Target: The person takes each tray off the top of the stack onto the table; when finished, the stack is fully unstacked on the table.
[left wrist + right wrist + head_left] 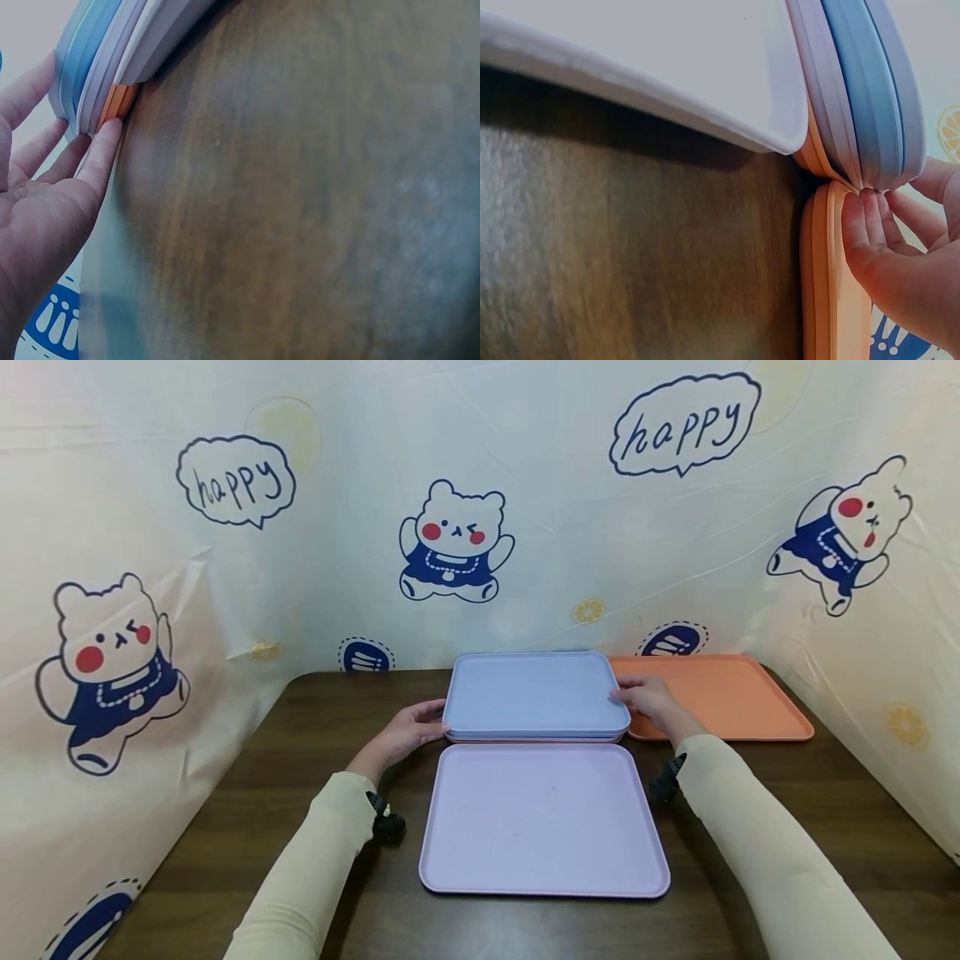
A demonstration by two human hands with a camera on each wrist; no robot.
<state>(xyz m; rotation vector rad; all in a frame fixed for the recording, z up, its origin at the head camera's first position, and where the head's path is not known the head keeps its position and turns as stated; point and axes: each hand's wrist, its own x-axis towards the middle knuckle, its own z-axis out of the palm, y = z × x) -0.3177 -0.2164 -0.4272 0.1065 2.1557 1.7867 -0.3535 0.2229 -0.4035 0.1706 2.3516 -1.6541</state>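
Note:
A stack of trays [534, 692] lies at the back of the table, blue on top with purple and orange edges lower down. My left hand [405, 735] holds the stack's left side. In the left wrist view its thumb [34, 90] meets the upper blue edge and its other fingers reach the purple and orange edges. Across the stack, my right hand [656, 703] grips the right side. The right wrist view shows its fingertips [871, 217] beneath the purple edges, just above an orange tray, with its thumb by the top blue edge.
A purple tray [543, 818] lies in front of the stack. Orange trays [720, 697] lie beside it on the right, close against it. The dark wooden table [360, 902] ends at a printed cloth backdrop [337, 568] behind and at both sides.

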